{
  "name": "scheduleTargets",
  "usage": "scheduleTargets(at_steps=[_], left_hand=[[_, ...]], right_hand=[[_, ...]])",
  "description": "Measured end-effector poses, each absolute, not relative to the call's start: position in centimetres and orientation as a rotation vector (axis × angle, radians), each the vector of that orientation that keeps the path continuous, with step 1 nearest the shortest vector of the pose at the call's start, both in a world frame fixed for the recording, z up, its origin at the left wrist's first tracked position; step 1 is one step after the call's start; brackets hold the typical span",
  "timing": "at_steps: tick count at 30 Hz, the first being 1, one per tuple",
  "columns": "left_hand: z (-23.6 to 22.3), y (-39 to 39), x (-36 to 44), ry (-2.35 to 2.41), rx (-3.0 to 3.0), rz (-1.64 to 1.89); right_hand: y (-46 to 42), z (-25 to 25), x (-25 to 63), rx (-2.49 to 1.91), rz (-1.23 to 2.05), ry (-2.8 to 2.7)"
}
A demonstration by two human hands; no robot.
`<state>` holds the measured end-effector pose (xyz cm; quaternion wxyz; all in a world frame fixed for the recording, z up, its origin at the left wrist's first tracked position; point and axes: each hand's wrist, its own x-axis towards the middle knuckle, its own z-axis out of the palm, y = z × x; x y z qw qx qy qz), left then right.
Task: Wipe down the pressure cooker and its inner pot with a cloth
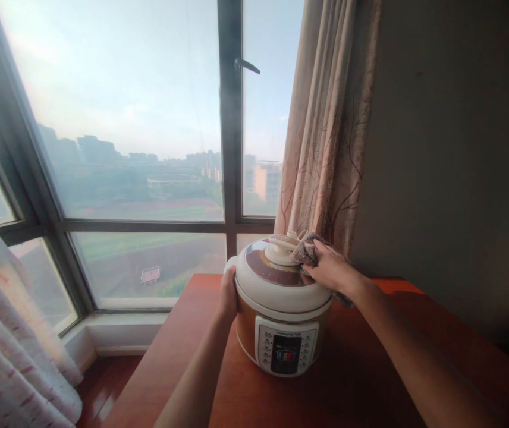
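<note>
A: Condition of the hands?

B: The right hand [326, 266] pinches a bunched cloth [307, 251] against the knob [277, 252] of the lid [251, 283]. The left hand [228, 292] is set against the cooker [246, 324] by its side handle [231, 263]; most of its fingers are hidden, so I cannot tell whether they close around it.

A: Position of the cooker?

B: Upright on the desk [178, 356], between the hands, its control panel [286, 349] facing the person. The lid appears seated; whether it is locked cannot be determined.

A: Hazards?

B: Three, in my judgement. A loose fold of cloth could snag on the raised parts of the knob, and a hard pull might then twist the lid. Sideways pressure from the right hand could slide or turn the cooker if the left hand's hold is weak, since the desk top looks smooth. Dampness in the cloth, which I cannot confirm, could leave streaks on the lid or, if it dripped, reach the control panel.

A: Surroundings?

B: A patterned curtain [326, 131] hangs beyond the cooker, behind the right hand in this view. A window [138, 119] stands beyond the desk, and a dark wall [442, 148] lies to the right.
</note>
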<state>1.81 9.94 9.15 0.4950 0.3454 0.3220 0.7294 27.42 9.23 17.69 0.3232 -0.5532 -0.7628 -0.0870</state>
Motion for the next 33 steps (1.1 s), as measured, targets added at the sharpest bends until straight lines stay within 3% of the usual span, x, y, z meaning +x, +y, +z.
scheduleTargets(at_steps=[24, 33], left_hand=[[8.4, 10.6, 1.5, 0.724, 0.957, 1.777], [9.4, 9.9, 1.5, 0.743, 0.944, 1.755]], right_hand=[[-3.9, 14.7, 25.6, -1.057, -0.25, -2.255], [1.2, 14.7, 27.2, -1.109, -0.225, -2.066]])
